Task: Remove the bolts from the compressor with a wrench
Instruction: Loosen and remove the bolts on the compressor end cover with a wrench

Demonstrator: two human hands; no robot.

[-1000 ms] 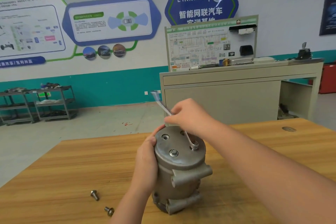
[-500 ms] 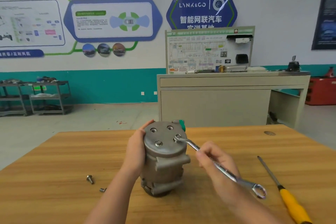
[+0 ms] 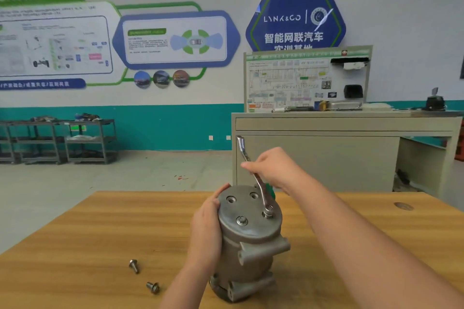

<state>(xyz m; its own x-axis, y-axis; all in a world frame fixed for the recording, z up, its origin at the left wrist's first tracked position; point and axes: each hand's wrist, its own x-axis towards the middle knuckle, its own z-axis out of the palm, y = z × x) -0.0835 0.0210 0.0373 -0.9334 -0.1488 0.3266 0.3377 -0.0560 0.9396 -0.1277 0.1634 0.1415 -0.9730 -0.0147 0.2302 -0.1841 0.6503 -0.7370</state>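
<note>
Workshop bench here, a wooden tabletop point(image 3: 75, 246) filling the lower frame, with the grey cast-metal cylindrical compressor point(image 3: 248, 241) standing upright at lower center. Left hand point(image 3: 206, 228) wraps its side. Right hand point(image 3: 273, 170) grips the shiny steel wrench point(image 3: 256, 178), whose long axis slants up-left from the bolt point(image 3: 268, 212) on the cap's right. 1 more bolt point(image 3: 241, 220) sits mid-cap, and 2 loose bolts point(image 3: 143, 276) lie lower left.

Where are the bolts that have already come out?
In the head view, two loose bolts lie on the wooden table, low and left of the compressor, beside the left hand steadying it.
</note>
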